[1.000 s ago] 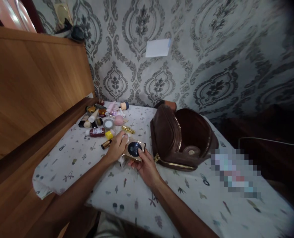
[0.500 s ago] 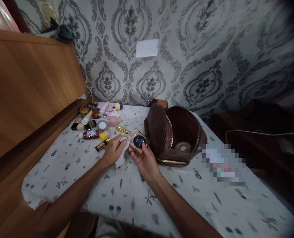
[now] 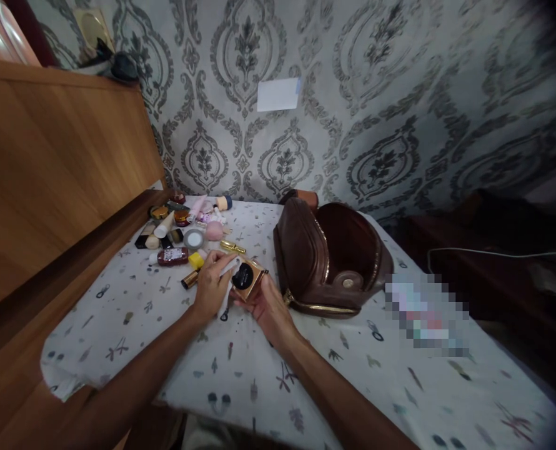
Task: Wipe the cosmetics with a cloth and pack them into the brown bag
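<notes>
In my right hand is a square gold cosmetic case with a round black patch on its face, tilted toward me. Fingers support it from below, the thumb along its right edge. My left hand is closed on a white wipe, pressed to the case's left side. Just beyond the hands lies a gold tube. A black-and-gold tube lies left of my left hand, partly covered by it. To the right stands a brown leather bag, unzipped and gaping.
Several cosmetics crowd the table's back left, among them a dark red bottle, a pink sponge and a round grey-rimmed jar. A wooden cabinet borders the left side. A blurred-out item lies right of the bag.
My right hand has moved left with the gold case, turning it. The left hand's wipe now meets the case, where before the two were slightly apart.
</notes>
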{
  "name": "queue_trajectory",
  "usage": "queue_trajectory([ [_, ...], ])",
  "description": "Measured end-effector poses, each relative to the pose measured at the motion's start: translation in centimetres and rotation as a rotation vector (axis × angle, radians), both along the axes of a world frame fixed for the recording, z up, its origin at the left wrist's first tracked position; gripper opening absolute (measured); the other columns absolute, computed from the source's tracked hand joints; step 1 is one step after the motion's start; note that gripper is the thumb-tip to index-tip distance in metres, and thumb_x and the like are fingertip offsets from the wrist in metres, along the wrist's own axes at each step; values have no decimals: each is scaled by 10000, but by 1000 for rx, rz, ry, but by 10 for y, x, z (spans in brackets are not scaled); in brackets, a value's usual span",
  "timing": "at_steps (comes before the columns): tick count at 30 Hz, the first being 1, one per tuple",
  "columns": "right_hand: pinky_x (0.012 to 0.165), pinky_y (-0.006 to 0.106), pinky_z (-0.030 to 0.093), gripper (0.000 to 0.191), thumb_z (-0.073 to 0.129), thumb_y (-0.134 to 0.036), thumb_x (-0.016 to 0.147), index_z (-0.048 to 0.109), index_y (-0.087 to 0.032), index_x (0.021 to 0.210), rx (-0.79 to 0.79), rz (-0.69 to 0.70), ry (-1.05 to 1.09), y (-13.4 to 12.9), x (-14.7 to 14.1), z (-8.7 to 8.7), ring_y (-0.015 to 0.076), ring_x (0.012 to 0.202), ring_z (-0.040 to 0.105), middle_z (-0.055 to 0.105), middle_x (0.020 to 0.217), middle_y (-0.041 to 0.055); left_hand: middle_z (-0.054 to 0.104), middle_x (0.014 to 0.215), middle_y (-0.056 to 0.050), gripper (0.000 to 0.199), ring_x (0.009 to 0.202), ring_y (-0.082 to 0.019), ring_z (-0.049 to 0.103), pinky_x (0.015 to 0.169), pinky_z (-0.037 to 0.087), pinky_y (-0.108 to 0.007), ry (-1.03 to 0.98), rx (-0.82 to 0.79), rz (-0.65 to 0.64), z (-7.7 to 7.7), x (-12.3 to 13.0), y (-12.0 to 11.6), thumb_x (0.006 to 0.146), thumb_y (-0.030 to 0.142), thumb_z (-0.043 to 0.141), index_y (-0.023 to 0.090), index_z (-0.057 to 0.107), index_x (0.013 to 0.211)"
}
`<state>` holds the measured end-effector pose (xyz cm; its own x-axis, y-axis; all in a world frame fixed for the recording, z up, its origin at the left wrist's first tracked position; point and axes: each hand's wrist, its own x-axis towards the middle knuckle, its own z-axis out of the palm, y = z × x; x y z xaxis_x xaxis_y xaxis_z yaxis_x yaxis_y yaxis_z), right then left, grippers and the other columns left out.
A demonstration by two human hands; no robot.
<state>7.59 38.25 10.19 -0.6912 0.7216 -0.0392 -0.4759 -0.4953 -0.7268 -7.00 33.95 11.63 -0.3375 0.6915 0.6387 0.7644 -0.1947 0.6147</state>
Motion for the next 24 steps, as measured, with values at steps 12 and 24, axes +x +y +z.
queue_trajectory([
  [12,600,219,576,411,763,-538,761,682,-261,1055,-109,-145,36,7,0,-2,115,732,670,740,983,-24,641,1039,-68,459,957,-228,564,825,472,-374,483,40,-304,8,19,-13,849,47,462,245,647,1219],
  [24,702,273,590,331,780,-419,791,685,-251,1061,-209,-168,131,12,1,3,168,875,727,765,1054,-8,583,1053,-97,323,971,-235,549,839,476,-363,396,59,-18,7,9,-10,889,96,477,153,618,1174],
])
